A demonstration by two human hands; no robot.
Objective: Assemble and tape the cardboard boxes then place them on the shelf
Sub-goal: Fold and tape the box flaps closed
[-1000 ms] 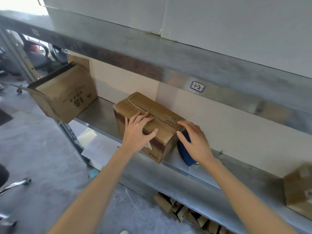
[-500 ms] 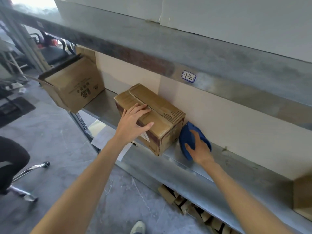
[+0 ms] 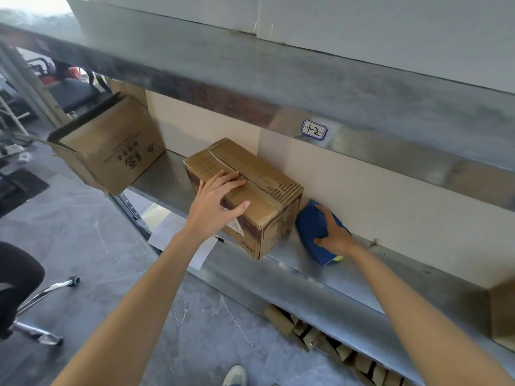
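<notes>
A small closed cardboard box [image 3: 262, 188] stands on the metal shelf [image 3: 328, 277], its near corner over the front edge. My left hand [image 3: 216, 204] lies flat on the box's top and front edge, fingers straight. To the right of the box a blue tape dispenser [image 3: 313, 228] lies on the shelf against the back board. My right hand [image 3: 333, 234] rests on the dispenser, fingers spread over its top and thumb at its near side.
A bigger open cardboard box [image 3: 111, 149] lies tipped at the shelf's left end. Another box [image 3: 503, 313] shows at the right edge. An upper shelf beam [image 3: 250, 76] with a label overhangs. Flattened cardboard [image 3: 328, 341] lies below; a chair base [image 3: 41, 296] stands on the floor at left.
My right hand left the box's right end and came down onto the blue tape dispenser. My left hand stayed on the box.
</notes>
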